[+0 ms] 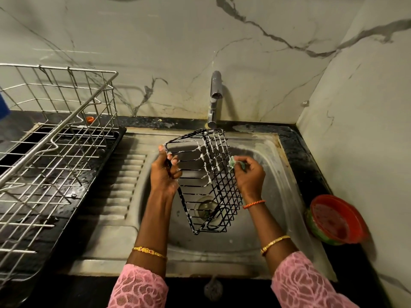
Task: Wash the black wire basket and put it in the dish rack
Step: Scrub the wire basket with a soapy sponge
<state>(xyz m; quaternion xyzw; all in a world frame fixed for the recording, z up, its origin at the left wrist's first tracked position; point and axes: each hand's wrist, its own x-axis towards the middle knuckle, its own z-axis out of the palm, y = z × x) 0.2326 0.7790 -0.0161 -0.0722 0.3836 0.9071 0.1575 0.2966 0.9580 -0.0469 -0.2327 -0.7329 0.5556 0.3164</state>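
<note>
So the black wire basket point(208, 181) was held up over the steel sink point(275, 196), tilted on its side with the long way running from far to near, right above the drain. White soap foam was stuck all along the wires on its far half.

The left hand point(165, 172) had the basket's left rim, fingers point(175, 162) curled round the wire with the thumb up at the far corner. The right hand point(250, 174) was at the basket's right side, fingers pressed together and pinching a small green scrub pad point(232, 162) against the wire mesh. Both wrists had gold bangles, the right one also an orange thread band, and the sleeves were pink lace.

The tap point(215, 96) stood at the far edge of the sink, and I couldn't tell if water was running. To the left, the steel dish rack point(55, 152) sat on a black tray on the worktop point(311, 165), well apart from the basket. A red bowl point(335, 218) with something green under it sat on the worktop just right of the sink, up by the marble wall.
</note>
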